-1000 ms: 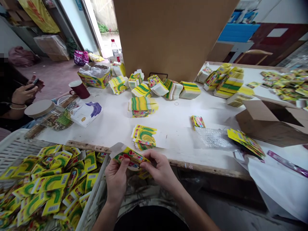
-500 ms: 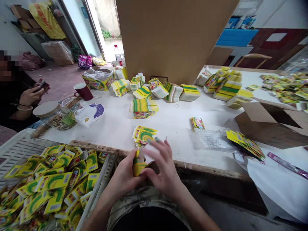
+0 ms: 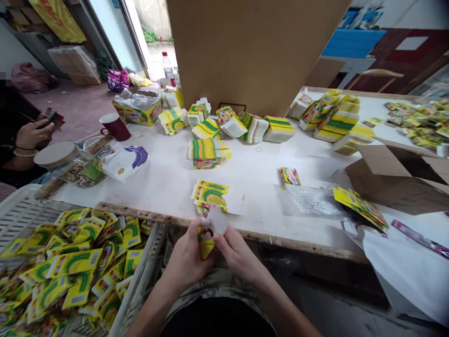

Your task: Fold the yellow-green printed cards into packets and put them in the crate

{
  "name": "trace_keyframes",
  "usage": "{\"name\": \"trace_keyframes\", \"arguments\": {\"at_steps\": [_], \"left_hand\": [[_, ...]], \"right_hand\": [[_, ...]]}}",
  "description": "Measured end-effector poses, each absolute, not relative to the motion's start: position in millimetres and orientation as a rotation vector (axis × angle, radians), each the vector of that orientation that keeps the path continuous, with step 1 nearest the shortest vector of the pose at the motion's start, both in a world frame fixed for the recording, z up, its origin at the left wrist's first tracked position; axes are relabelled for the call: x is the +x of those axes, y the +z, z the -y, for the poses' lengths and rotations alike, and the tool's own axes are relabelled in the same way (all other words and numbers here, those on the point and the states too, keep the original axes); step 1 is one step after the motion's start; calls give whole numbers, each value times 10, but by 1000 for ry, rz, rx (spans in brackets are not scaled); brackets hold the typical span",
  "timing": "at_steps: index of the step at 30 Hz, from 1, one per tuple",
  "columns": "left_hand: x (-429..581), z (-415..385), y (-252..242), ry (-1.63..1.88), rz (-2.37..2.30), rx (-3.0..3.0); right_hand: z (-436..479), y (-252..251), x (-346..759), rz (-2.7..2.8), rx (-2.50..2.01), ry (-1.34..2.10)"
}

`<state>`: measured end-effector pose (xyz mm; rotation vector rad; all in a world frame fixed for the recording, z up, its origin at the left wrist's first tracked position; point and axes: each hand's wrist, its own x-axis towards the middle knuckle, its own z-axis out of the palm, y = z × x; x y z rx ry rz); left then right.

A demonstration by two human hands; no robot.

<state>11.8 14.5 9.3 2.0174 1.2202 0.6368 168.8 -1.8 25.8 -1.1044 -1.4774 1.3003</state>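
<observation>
Both hands meet just below the table's front edge, over my lap. My left hand (image 3: 187, 260) is closed round a small yellow and green printed carton (image 3: 205, 243). My right hand (image 3: 236, 252) pinches the same carton at its white flap, which sticks up. Just beyond the hands, a short stack of flat yellow-green carton blanks (image 3: 209, 195) lies on the white table (image 3: 168, 182).
A white crate (image 3: 21, 210) at lower left holds several folded yellow cartons. More stacks of blanks (image 3: 205, 153) lie mid-table and along the back before a tall cardboard sheet (image 3: 252, 47). An open brown box (image 3: 396, 178) sits right. A jar (image 3: 66, 164), a red mug (image 3: 112, 126) and another person's hands with a phone (image 3: 35, 131) are left.
A second ago both hands held the carton flat and wide. It has since been turned upright and lowered toward my lap, and my right hand has closed in on its flap.
</observation>
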Motion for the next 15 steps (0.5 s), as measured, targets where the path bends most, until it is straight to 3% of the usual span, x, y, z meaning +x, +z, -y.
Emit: {"name": "trace_keyframes", "arguments": {"at_steps": [6,15], "left_hand": [[141,-182,-58,862,-1235,2080],[-97,-198,258,617,-1440,1994]], "right_hand": [[61,172,1670,1707,-1170,979],[-41,138,1924,2011,-1172,958]]}}
